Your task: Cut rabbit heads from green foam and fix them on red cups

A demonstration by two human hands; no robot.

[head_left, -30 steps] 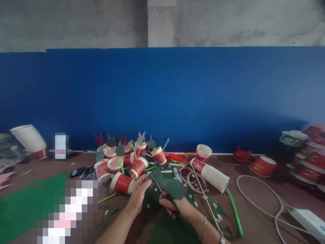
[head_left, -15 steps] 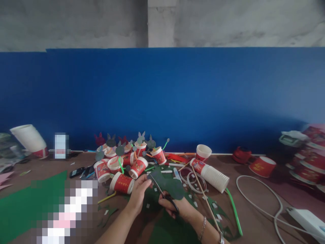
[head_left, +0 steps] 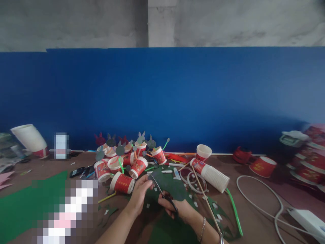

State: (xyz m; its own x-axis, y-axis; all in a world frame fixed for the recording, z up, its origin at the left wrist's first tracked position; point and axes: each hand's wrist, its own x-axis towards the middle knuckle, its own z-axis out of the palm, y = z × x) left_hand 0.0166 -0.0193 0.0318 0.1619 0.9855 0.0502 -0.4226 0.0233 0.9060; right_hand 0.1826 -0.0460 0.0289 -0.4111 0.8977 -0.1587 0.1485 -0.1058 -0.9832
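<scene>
My left hand (head_left: pixel 141 193) pinches the left end of a piece of dark green paper (head_left: pixel 169 181) between thumb and fingers. In my right hand (head_left: pixel 172 206) is a pair of scissors (head_left: pixel 157 186) with black handles. Its blades point up and left along the paper, towards the left fingertips. The right end of the paper is rounded. Just beyond the left hand, a red and white paper cup (head_left: pixel 122 183) lies on its side among several others. Beneath both hands are dark green sheets and small white bits.
Stacked paper cups (head_left: pixel 213 175) lie to the right, beside coiled clear tubing (head_left: pixel 196 182), a thin stick (head_left: pixel 207 200) and a green straw (head_left: pixel 235 213). A white cable (head_left: pixel 280 205) loops further right. A green sheet (head_left: pixel 38 196) covers the left. A blue panel (head_left: pixel 162 101) stands behind.
</scene>
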